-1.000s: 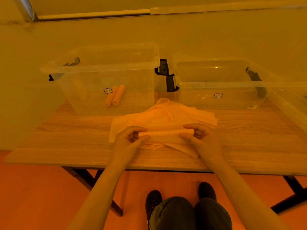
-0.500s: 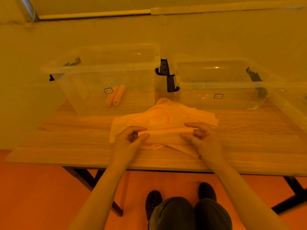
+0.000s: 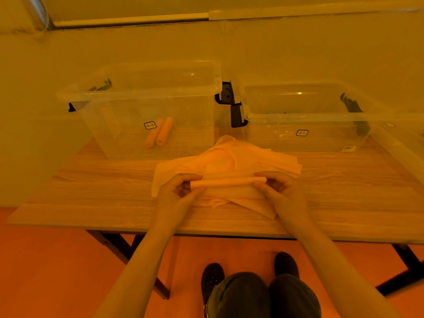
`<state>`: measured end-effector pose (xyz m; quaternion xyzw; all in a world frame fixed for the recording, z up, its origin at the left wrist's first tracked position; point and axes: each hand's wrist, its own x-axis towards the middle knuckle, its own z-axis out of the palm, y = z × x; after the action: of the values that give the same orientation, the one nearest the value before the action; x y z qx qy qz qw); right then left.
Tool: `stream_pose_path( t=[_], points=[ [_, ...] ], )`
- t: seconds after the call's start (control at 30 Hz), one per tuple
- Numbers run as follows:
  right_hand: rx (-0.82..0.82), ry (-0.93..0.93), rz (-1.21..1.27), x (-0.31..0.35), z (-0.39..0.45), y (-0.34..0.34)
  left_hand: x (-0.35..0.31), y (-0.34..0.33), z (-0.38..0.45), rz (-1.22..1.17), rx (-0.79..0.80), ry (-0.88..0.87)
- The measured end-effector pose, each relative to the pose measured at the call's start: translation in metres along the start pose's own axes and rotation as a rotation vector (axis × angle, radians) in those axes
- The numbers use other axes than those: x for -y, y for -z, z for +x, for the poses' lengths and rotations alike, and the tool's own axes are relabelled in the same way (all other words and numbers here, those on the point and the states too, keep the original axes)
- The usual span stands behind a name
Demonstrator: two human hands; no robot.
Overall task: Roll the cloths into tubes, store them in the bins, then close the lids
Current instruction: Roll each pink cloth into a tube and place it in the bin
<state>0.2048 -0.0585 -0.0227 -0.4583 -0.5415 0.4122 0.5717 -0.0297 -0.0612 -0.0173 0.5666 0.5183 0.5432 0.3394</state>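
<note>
A pile of orange cloths (image 3: 231, 161) lies in the middle of the wooden table (image 3: 103, 193). On its near side, one cloth (image 3: 229, 183) is partly rolled into a tube. My left hand (image 3: 179, 191) pinches the roll's left end and my right hand (image 3: 280, 191) pinches its right end. Two finished cloth rolls (image 3: 161, 134) lie side by side on the floor of the clear left bin (image 3: 142, 95). The clear right bin (image 3: 305, 118) holds no cloth that I can see. Both bins stand without lids on them.
Black latch handles (image 3: 230, 104) hang on the bin ends between the two bins. A clear plastic piece, maybe a lid (image 3: 399, 143), leans at the table's far right. A wall stands close behind the bins. My knees and shoes show below the table's front edge.
The roll between my hands has grown a little tighter and shifted slightly away from me as my fingers turned it. The bins and the cloth pile have stayed put.
</note>
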Motion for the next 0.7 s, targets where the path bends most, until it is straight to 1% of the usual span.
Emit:
stream_pose_path(
  t=[0.2, 0.43, 0.57, 0.7],
  points=[
    [-0.049, -0.022, -0.04, 0.0, 0.001, 0.0017, -0.0003, -0.0003, 0.0002, 0.003, -0.014, -0.029],
    [-0.007, -0.011, -0.014, 0.0029, -0.0014, 0.0014, 0.0019, 0.0003, 0.001, 0.001, -0.012, -0.012],
    [-0.022, 0.001, -0.015, 0.0035, -0.0002, 0.0006, 0.0011, -0.0018, 0.001, 0.036, -0.038, -0.011],
    [-0.016, -0.03, -0.014, 0.0013, -0.0001, -0.0002, 0.0001, -0.0028, 0.0007, 0.033, -0.037, -0.002]
  ],
)
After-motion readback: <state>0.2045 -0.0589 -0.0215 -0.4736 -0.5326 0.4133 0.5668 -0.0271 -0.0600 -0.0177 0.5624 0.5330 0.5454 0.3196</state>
